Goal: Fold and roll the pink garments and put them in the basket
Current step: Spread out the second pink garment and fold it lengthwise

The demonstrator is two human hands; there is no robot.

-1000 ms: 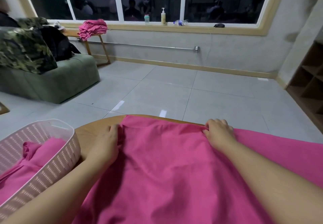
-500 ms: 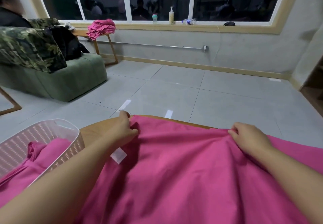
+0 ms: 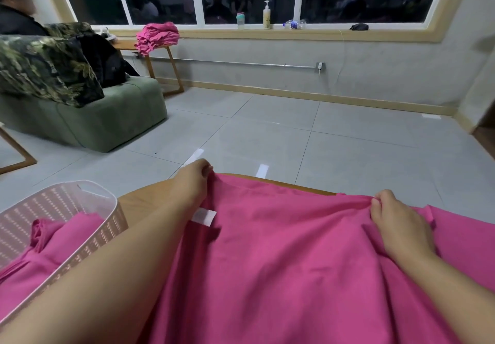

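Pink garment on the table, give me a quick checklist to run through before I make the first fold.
1. Left hand has a grip on the far edge of the pink garment: ok.
2. Right hand pinches the far edge too: ok.
3. Cloth flat between the hands: not ok, wrinkles near the right hand.
4. White label tucked in: not ok, it shows.
5. Room in the basket: ok, its far end is free.
6. Near hem lying straight: cannot tell, out of view.
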